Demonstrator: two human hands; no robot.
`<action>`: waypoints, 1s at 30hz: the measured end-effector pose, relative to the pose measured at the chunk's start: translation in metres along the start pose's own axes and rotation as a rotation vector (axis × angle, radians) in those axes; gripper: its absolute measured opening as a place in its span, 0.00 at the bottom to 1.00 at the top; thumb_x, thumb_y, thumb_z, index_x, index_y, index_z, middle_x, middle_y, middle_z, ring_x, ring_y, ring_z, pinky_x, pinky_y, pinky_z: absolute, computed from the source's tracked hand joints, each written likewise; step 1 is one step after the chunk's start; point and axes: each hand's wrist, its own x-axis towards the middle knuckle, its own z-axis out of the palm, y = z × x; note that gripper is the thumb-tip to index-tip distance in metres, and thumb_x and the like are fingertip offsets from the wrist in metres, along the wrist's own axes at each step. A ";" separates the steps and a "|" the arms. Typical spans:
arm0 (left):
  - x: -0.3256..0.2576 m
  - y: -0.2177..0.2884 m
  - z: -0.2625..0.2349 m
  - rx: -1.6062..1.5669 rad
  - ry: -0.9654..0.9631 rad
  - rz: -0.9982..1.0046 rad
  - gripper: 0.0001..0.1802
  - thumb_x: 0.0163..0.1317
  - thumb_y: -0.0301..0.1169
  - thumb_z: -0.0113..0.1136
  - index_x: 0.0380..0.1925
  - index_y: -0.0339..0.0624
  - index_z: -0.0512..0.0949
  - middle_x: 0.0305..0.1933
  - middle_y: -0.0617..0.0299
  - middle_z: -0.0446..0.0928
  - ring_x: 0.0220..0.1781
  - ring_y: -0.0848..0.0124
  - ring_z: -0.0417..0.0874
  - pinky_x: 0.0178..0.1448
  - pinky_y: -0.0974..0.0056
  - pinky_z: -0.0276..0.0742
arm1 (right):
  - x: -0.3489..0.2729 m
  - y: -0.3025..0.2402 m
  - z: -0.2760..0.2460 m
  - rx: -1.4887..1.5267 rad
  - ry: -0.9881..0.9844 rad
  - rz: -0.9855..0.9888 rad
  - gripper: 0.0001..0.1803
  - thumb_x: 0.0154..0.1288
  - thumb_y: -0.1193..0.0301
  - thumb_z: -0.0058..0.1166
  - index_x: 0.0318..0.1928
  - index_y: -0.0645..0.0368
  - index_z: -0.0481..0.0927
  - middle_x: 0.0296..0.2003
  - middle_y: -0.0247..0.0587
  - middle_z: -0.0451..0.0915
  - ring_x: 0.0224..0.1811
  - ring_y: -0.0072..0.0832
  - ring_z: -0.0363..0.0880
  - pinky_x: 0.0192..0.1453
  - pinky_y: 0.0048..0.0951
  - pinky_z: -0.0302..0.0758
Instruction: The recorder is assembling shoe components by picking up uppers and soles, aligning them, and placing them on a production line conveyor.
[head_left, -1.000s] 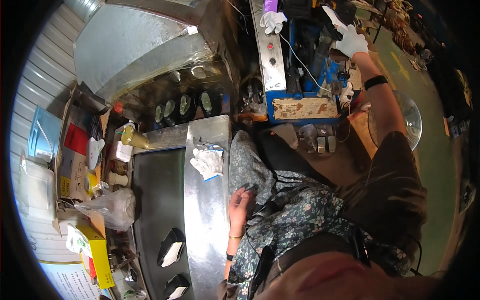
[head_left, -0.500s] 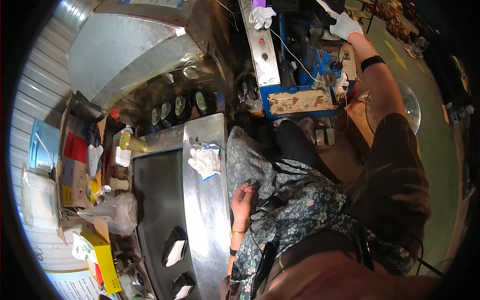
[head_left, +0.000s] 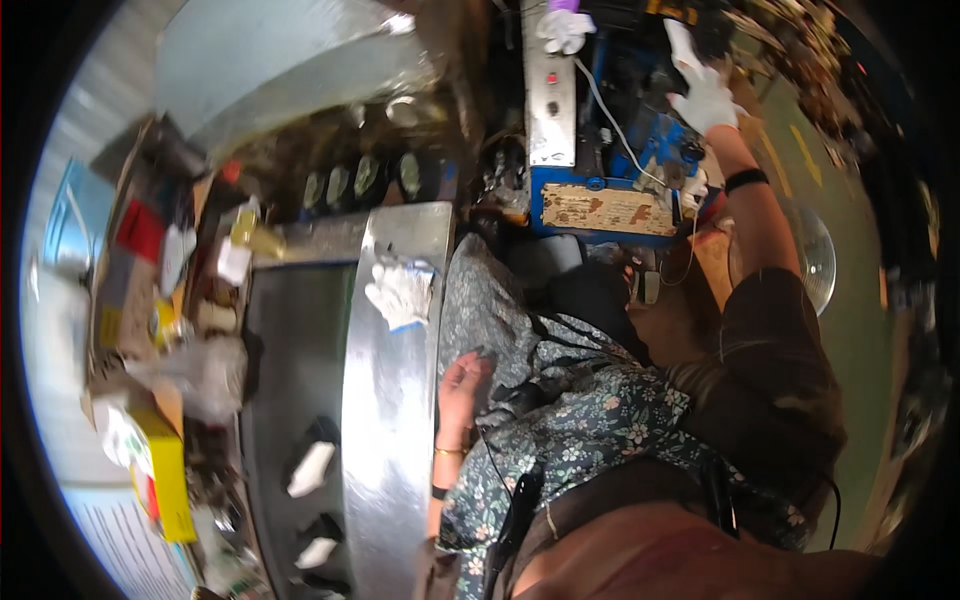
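Extending beyond right hand (head_left: 708,103), white strip (head_left: 681,44)

Workshop, factory type. Evidence: blue machine (head_left: 605,238) with push-button panel (head_left: 551,115); dark belt (head_left: 295,350) carrying black-and-white shoe parts (head_left: 312,468); metal hood (head_left: 285,60); yellow-marked green floor (head_left: 855,340).

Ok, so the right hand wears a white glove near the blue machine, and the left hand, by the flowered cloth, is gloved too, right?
Not quite: the left hand by the flowered cloth is bare, not gloved, as the head view shows. The right hand does wear a white glove near the blue machine.
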 end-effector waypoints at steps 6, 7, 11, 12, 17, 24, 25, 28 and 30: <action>0.005 -0.002 -0.042 -0.004 0.056 0.085 0.19 0.72 0.35 0.57 0.57 0.36 0.75 0.48 0.62 0.81 0.46 0.75 0.81 0.53 0.68 0.77 | 0.015 0.024 -0.004 0.353 0.157 -0.367 0.35 0.56 0.66 0.65 0.66 0.52 0.71 0.59 0.61 0.75 0.63 0.53 0.73 0.67 0.41 0.70; 0.002 0.010 -0.044 0.049 0.126 0.114 0.17 0.71 0.35 0.58 0.54 0.37 0.76 0.46 0.64 0.81 0.45 0.76 0.79 0.52 0.69 0.76 | 0.016 0.018 -0.009 0.282 0.121 -0.322 0.34 0.59 0.66 0.62 0.67 0.57 0.69 0.60 0.61 0.75 0.63 0.53 0.73 0.67 0.42 0.69; -0.016 0.014 -0.097 0.160 0.526 0.405 0.16 0.67 0.34 0.61 0.51 0.38 0.79 0.40 0.66 0.82 0.42 0.78 0.79 0.47 0.68 0.77 | 0.038 0.025 -0.010 0.282 0.051 -0.283 0.38 0.62 0.53 0.57 0.72 0.35 0.62 0.59 0.65 0.74 0.63 0.59 0.71 0.66 0.48 0.68; -0.021 0.016 -0.111 0.134 0.640 0.429 0.17 0.65 0.33 0.63 0.52 0.38 0.78 0.40 0.64 0.82 0.42 0.77 0.79 0.47 0.68 0.77 | 0.052 0.032 -0.002 0.155 0.013 -0.201 0.38 0.62 0.51 0.55 0.73 0.34 0.61 0.58 0.67 0.74 0.62 0.60 0.72 0.66 0.49 0.68; -0.069 0.000 -0.252 0.443 1.581 0.337 0.30 0.55 0.34 0.66 0.58 0.34 0.74 0.31 0.54 0.83 0.39 0.63 0.85 0.50 0.62 0.80 | 0.119 0.068 0.024 0.141 -0.009 -0.115 0.37 0.64 0.46 0.50 0.72 0.38 0.64 0.61 0.66 0.72 0.64 0.58 0.69 0.68 0.50 0.65; -0.043 0.084 -0.273 0.189 0.943 0.303 0.51 0.55 0.45 0.69 0.70 0.26 0.55 0.76 0.38 0.54 0.78 0.52 0.56 0.78 0.59 0.52 | 0.010 -0.042 -0.088 -0.373 0.121 -0.303 0.27 0.64 0.59 0.56 0.61 0.55 0.76 0.56 0.55 0.77 0.61 0.50 0.73 0.66 0.44 0.69; -0.045 0.107 -0.262 0.432 0.703 0.354 0.50 0.56 0.44 0.68 0.72 0.33 0.54 0.76 0.42 0.56 0.78 0.51 0.56 0.78 0.59 0.52 | 0.005 -0.030 -0.075 -0.255 0.222 -0.614 0.22 0.63 0.64 0.56 0.56 0.57 0.77 0.53 0.55 0.78 0.60 0.49 0.73 0.64 0.43 0.71; -0.080 0.135 -0.300 1.581 0.983 0.185 0.51 0.53 0.47 0.71 0.74 0.52 0.57 0.75 0.52 0.61 0.77 0.53 0.58 0.77 0.59 0.56 | -0.080 -0.066 0.002 0.265 0.034 -0.991 0.06 0.55 0.78 0.58 0.36 0.61 0.79 0.38 0.50 0.78 0.42 0.47 0.78 0.49 0.42 0.74; -0.107 0.126 -0.332 1.496 1.259 -0.171 0.54 0.47 0.51 0.75 0.71 0.42 0.61 0.70 0.46 0.68 0.73 0.53 0.66 0.74 0.59 0.63 | -0.166 -0.075 0.036 0.346 -0.243 -0.927 0.06 0.57 0.77 0.57 0.37 0.61 0.80 0.36 0.47 0.79 0.40 0.43 0.77 0.47 0.38 0.75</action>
